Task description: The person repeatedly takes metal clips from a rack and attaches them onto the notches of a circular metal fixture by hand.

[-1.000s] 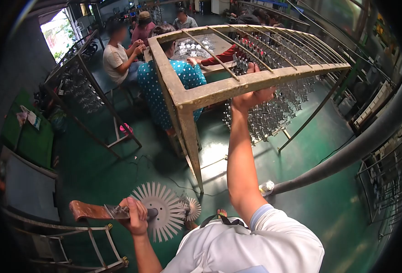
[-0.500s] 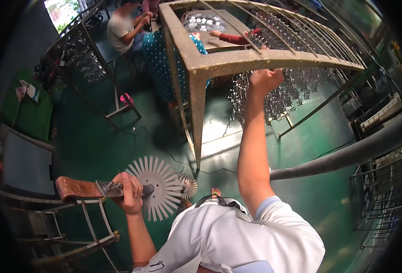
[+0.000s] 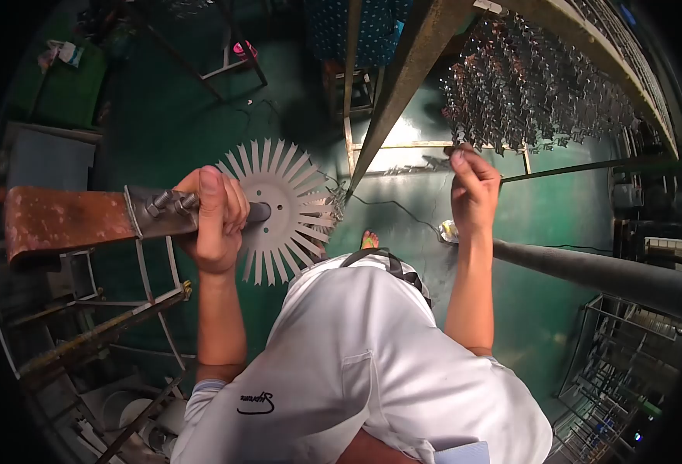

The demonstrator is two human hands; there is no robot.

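- Slotted disc (image 3: 285,193): my left fingers (image 3: 234,205) are gripping its shaft (image 3: 260,212), seemingly for balance.
- My right fingers (image 3: 476,172) are curling near hanging parts (image 3: 526,93), grasp unclear.

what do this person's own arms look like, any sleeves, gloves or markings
The left arm and right arm come out of a short-sleeved white shirt. The left sleeve ends in a pale blue cuff, and black script marks the shirt front. The left grip and right grip are ungloved; no watch or bracelet shows on either wrist.
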